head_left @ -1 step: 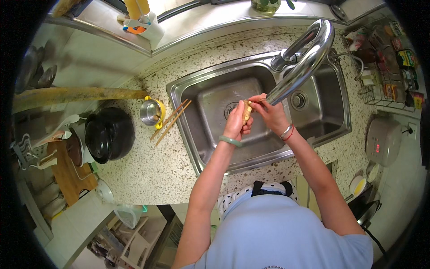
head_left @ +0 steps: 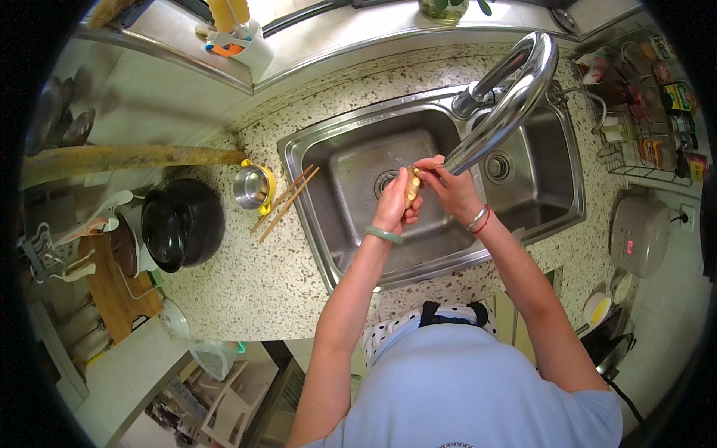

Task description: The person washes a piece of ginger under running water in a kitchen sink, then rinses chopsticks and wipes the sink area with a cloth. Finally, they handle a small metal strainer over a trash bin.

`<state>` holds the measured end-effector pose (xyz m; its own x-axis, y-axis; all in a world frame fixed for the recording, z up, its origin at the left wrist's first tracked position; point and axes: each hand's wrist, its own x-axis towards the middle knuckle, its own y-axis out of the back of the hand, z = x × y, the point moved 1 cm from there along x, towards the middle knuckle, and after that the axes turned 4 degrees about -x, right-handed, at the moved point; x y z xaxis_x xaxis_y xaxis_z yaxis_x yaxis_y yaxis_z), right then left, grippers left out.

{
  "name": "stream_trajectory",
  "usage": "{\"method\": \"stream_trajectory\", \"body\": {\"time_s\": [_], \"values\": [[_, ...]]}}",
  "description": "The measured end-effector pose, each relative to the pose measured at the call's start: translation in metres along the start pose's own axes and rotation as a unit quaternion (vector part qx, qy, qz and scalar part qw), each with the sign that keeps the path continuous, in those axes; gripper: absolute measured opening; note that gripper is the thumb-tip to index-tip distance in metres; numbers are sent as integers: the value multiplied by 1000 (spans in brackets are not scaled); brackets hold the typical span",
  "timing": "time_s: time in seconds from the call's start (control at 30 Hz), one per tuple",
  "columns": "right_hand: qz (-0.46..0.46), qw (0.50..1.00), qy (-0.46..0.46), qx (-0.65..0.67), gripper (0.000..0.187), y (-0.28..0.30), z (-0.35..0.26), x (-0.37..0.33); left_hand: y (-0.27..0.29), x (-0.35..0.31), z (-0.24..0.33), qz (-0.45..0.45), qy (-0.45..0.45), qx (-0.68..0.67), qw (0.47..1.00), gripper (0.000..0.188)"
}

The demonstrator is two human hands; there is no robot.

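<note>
Nearest to me, below my blue shirt front [head_left: 463,381], my forearms reach out over the sink [head_left: 433,237]. My left hand [head_left: 393,205] is wrapped around a knobbly yellowish piece [head_left: 411,193], perhaps ginger root, holding it up above the left basin. My right hand [head_left: 448,187] meets it at the upper end, fingertips drawn together; whether they pinch the piece or only rub along it, I cannot tell.

I judge the step in hand to be close finger work on the surface of this piece, done over the basin so anything loose drops in. The next move, as I see it, calls for a firm left grip and small turns, so that my right fingertips reach a fresh side without it slipping.

Beyond my hands, the faucet [head_left: 493,127] arches over from the back, its spout ending just by my right hand in this view; I can't make out any running water. To the left, two chopsticks [head_left: 289,206] lie from the tabletop [head_left: 246,299] across the sink's rim, beside a small yellow-handled steel cup [head_left: 251,187]. Farther left sits a black pot [head_left: 183,224].
</note>
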<state>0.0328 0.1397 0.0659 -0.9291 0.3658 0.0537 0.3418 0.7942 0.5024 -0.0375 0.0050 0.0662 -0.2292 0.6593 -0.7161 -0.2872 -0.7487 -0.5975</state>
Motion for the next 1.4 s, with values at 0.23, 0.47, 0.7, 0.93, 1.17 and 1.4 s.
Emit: {"method": "stream_trajectory", "body": {"time_s": [0.23,0.47,0.7,0.93,1.17,1.4], "values": [[-38,998,33,47,14,8,-11,6,9,2,0,-47,-1,-9,999,45],[-43,998,38,-8,14,8,-1,7,-3,0,2,4,-45,62,997,49],[-106,978,119,-133,12,15,-7,12,7,-3,6,-32,28,82,996,42],[-82,990,94,-66,10,9,-4,10,2,-5,0,0,18,23,1000,45],[-56,991,-61,102,10,5,9,0,3,-3,0,-41,12,4,999,47],[1,991,-65,118,15,5,2,-2,-4,-2,0,39,-64,95,993,45]]}}
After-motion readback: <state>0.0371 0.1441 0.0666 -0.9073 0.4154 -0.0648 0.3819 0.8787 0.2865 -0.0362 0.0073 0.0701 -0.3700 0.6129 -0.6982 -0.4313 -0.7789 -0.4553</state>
